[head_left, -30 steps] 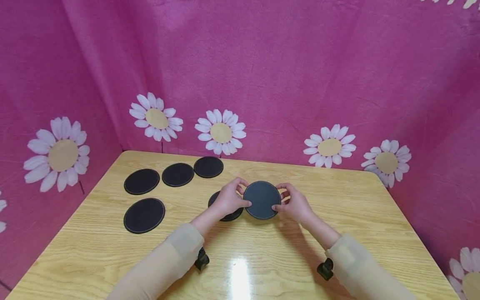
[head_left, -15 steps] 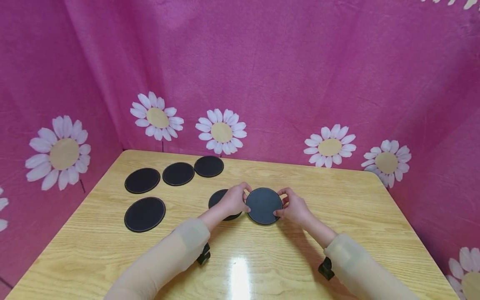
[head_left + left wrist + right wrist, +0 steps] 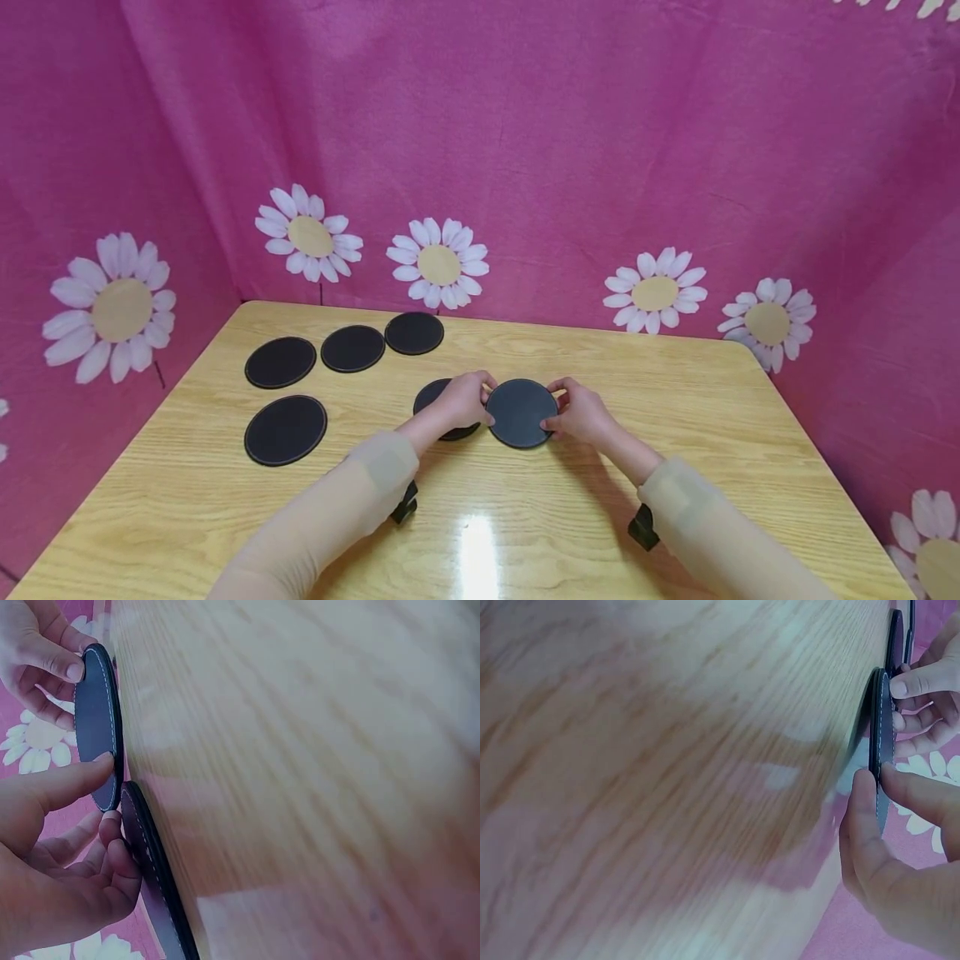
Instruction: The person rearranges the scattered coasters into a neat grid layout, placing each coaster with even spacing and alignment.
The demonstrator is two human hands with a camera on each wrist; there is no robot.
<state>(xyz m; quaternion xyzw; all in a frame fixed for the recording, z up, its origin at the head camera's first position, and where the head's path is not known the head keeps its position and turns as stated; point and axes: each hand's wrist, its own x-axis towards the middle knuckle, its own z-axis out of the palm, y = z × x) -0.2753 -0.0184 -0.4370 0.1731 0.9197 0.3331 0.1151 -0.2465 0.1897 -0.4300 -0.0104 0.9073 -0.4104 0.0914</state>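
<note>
Both hands hold a round black coaster [image 3: 521, 413] with pale edge stitching, one on either side. My left hand [image 3: 463, 402] grips its left edge, the thumb on top and the other fingers curled at the rim. At the opposite edge, my right hand [image 3: 585, 415] pinches it between thumb and fingers. In the right wrist view the held coaster [image 3: 883, 735] sits slightly above the tabletop, with right fingers under its rim. Another black coaster [image 3: 429, 395] lies on the table just left of it, partly hidden by my left hand.
More black coasters lie flat at the table's left: a near one [image 3: 286, 430], one behind it [image 3: 281, 362], another to the right [image 3: 352, 348] and one farthest back [image 3: 414, 333]. A pink flowered cloth [image 3: 540, 167] surrounds the wooden table [image 3: 675, 375] at the back and sides.
Both hands have lowered the held coaster toward the table and drawn it slightly nearer. It stays to the right of the partly covered coaster. The other coasters lie where they were.
</note>
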